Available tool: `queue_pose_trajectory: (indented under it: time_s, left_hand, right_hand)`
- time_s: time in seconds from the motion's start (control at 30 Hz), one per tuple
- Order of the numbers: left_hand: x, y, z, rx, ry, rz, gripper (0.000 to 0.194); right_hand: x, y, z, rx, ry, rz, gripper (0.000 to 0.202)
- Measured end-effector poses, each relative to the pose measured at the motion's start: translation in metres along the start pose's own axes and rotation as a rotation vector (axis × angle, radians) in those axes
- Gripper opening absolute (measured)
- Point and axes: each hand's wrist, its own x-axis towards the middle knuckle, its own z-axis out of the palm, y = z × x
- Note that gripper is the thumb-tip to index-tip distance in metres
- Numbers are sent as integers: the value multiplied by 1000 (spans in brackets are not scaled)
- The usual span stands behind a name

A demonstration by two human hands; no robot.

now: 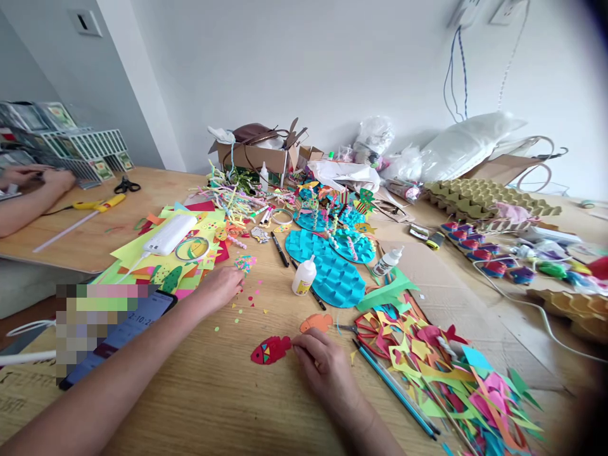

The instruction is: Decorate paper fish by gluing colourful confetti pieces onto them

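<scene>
A red paper fish [270, 350] with small coloured triangles on its body lies on the table, nearest my right hand [325, 368]. The thumb and fingers of that hand are pinched at its tail. Just behind it is an orange paper fish [316, 323], partly covered by my fingers. My left hand [221, 288] reaches out to a small heap of coloured paper bits [246, 263]. Its fingers are drawn together at the heap's edge, and their tips are hard to see. Loose paper bits [251, 298] are scattered between the hands. A white glue bottle [304, 276] stands upright beyond the fish.
A blue scaly paper shape [332, 266] lies behind the glue. Paper scraps [437, 373], scissors [373, 335] and pencils [399, 389] spread on the right. A phone [118, 339] and a white power bank [170, 234] lie left. Another person's hands [52, 180] are at far left.
</scene>
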Motion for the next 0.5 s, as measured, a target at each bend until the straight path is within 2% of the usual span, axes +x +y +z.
queue_pose_trajectory:
  time_s: [0.23, 0.5]
  left_hand:
    - [7, -4, 12, 47, -9, 16, 10]
    - [4, -2, 17, 65, 40, 7, 14]
  right_hand:
    - [0, 3, -1, -1, -14, 32, 19]
    - [0, 3, -2, -8, -35, 46, 18]
